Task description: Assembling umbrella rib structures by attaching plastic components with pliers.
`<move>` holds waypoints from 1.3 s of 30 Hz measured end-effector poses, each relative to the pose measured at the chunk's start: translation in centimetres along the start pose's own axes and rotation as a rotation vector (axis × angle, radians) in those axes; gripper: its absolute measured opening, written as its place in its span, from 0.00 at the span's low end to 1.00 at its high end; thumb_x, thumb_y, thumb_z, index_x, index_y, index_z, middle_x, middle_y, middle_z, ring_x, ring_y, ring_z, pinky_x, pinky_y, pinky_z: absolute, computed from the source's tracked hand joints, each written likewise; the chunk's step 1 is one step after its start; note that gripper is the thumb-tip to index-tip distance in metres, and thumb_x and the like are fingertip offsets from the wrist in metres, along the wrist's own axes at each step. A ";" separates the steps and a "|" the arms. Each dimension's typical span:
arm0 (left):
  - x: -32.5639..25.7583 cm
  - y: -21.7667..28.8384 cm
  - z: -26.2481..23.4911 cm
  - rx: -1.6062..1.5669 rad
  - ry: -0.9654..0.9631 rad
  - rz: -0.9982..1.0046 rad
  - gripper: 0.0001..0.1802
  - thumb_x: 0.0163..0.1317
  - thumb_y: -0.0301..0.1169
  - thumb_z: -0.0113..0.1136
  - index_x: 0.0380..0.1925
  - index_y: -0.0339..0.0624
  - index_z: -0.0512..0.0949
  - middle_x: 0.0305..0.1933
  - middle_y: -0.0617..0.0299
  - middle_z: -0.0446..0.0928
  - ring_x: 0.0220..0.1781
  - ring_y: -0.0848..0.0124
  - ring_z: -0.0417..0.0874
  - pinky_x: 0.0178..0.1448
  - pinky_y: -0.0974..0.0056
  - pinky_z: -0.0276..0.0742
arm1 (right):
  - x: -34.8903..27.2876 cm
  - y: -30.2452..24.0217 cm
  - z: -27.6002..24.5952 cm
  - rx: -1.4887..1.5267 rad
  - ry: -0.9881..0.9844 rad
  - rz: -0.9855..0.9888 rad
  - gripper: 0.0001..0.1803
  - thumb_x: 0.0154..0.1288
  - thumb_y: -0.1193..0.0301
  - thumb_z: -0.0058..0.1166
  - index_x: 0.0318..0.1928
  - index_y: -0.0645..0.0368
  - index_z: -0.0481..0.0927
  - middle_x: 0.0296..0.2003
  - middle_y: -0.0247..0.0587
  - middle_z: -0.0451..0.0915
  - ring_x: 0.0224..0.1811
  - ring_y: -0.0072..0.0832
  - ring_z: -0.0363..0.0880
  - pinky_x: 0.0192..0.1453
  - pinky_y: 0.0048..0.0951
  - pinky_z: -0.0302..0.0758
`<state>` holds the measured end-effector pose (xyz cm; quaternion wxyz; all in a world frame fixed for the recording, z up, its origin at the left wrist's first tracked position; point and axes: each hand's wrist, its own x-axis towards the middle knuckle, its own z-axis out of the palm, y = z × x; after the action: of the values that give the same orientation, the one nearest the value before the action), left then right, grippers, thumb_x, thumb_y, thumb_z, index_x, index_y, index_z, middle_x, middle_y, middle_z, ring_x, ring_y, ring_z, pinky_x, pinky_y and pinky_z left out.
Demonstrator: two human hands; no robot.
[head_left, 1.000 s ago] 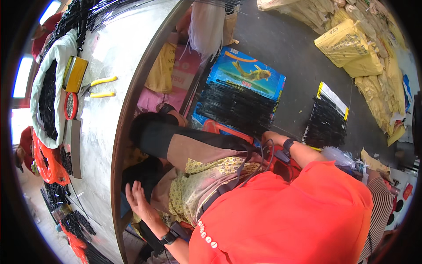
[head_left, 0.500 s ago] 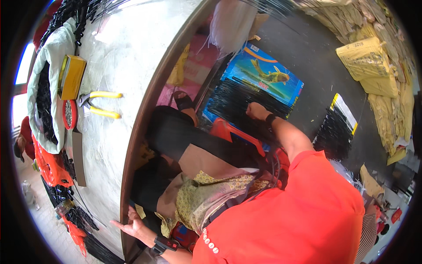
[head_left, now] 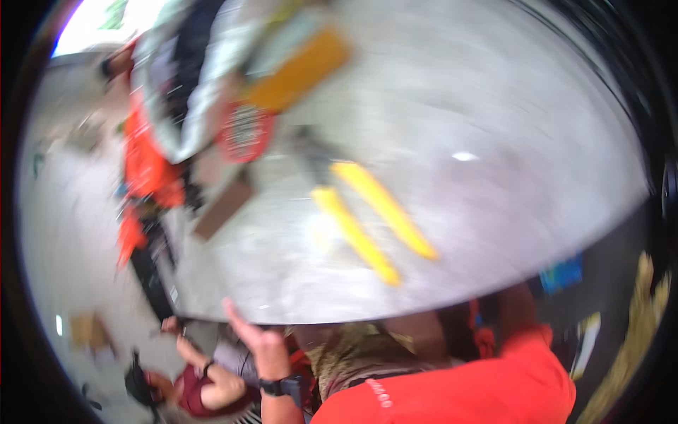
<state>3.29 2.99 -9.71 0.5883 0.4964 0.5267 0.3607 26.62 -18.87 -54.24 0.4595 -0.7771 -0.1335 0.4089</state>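
Note:
At the table's near edge, my left hand (head_left: 265, 350) is open, one digit stretched up over the rim and nothing in its grasp. A dark band circles that wrist. My right forearm (head_left: 517, 305) reaches beneath the tabletop, so the right hand is out of sight. Cutting pliers (head_left: 385, 210) with yellow handles lie spread on the whitish table (head_left: 480, 226), apart from both hands. Beyond their dark jaws sit a red round dish (head_left: 265, 141) of small greyish pieces and a yellow box (head_left: 304, 71). Everything is smeared by motion.
A brown block (head_left: 224, 205) lies left of the pliers. A pale sack (head_left: 152, 85) with dark contents and orange plastic bags (head_left: 150, 166) line the far left. At lower left is another person (head_left: 205, 389). Yellowish bundles (head_left: 625, 346) lie at lower right.
My view has swung left and onto the tabletop, so the pliers appear larger and nearer the middle. The right hand, earlier closed over black strands on a blue card, has gone from sight.

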 end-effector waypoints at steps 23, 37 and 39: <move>-0.4 2.2 5.4 -0.180 0.184 -0.169 0.38 0.69 0.60 0.50 0.69 0.46 0.68 0.68 0.57 0.73 0.67 0.57 0.74 0.72 0.51 0.68 | 6.9 -4.2 14.0 0.169 -0.133 -0.257 0.12 0.67 0.64 0.55 0.37 0.62 0.82 0.29 0.44 0.83 0.30 0.35 0.83 0.39 0.41 0.81; -0.1 2.1 3.9 -0.230 0.195 -0.161 0.37 0.70 0.59 0.51 0.68 0.43 0.68 0.67 0.55 0.74 0.66 0.57 0.76 0.71 0.53 0.70 | 0.0 3.3 5.9 0.116 0.048 -0.160 0.13 0.70 0.64 0.54 0.43 0.61 0.81 0.35 0.44 0.83 0.35 0.32 0.83 0.40 0.38 0.82; 0.0 2.1 4.0 -0.268 0.187 -0.156 0.36 0.70 0.59 0.52 0.66 0.44 0.69 0.65 0.56 0.75 0.64 0.58 0.77 0.69 0.53 0.72 | -1.1 4.1 3.7 0.089 0.086 -0.163 0.13 0.71 0.64 0.53 0.44 0.61 0.81 0.36 0.44 0.83 0.35 0.32 0.83 0.40 0.38 0.82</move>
<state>7.44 2.66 -7.88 0.6238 0.3355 0.5632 0.4255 22.44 -19.47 -57.97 0.5307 -0.7592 -0.1579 0.3421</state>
